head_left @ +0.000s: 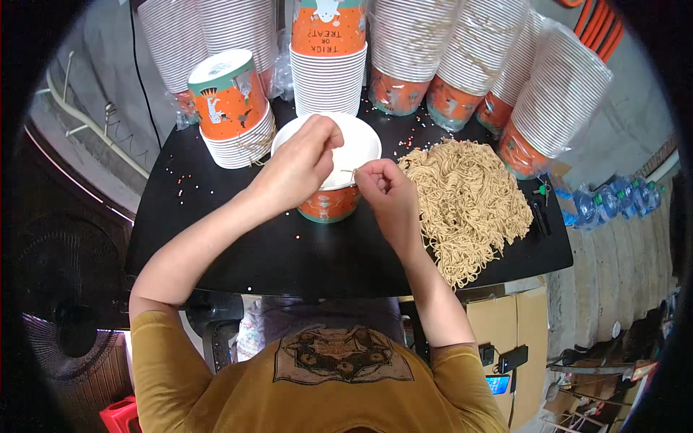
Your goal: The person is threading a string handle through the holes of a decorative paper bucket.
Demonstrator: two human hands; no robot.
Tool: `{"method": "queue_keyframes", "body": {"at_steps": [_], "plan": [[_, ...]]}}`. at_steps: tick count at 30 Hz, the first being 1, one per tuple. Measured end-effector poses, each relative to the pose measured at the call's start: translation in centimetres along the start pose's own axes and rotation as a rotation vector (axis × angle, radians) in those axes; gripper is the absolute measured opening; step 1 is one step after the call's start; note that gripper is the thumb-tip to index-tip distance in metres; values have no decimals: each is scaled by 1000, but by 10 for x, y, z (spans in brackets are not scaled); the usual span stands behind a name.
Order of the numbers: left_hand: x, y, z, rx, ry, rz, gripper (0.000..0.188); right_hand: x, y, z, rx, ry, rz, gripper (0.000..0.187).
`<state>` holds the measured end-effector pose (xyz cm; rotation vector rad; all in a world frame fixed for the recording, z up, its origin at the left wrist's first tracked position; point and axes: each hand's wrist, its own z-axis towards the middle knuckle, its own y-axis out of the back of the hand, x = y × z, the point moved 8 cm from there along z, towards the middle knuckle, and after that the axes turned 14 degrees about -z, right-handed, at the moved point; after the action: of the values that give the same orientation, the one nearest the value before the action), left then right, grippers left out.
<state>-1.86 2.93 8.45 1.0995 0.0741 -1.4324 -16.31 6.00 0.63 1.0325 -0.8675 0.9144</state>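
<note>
An orange and green paper bucket [328, 209] with a white inside stands upright on the black table before me. My left hand [299, 162] is over its mouth, fingers curled and pinched together; whatever they hold is hidden. At the bucket's right rim, my right hand [390, 191] pinches a thin tan cord [352, 172] between thumb and forefinger. To the right of that hand lies a large heap of tan cord loops [469, 202]. A short stack of upside-down buckets [231, 112], with cord hanging about its rims, stands at the left.
A tall bucket stack [328, 79] rises behind the bucket. Plastic-wrapped stacks [559, 94] line the back right. Small beads [180, 180] are scattered over the table. Keys [541, 189] and black pen-like items [540, 218] lie at the right edge. Water bottles [613, 202] lie beyond.
</note>
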Motion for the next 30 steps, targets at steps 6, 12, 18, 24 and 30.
{"method": "queue_keyframes", "body": {"at_steps": [6,12,18,24,30], "plan": [[1,-10,-16,12,256,-110,10,0,0,-2,-61,56,-9,9],[6,-19,-11,50,210,-133,13,4,-3,-2,-50,100,-36,8],[1,-18,-13,58,213,-165,12,5,-1,-1,-38,125,-43,8],[-2,-15,-15,-1,160,-108,12,13,-1,-3,-50,199,-122,8],[-13,-14,-19,-138,77,-59,20,17,-1,-5,-72,216,-168,8]]}}
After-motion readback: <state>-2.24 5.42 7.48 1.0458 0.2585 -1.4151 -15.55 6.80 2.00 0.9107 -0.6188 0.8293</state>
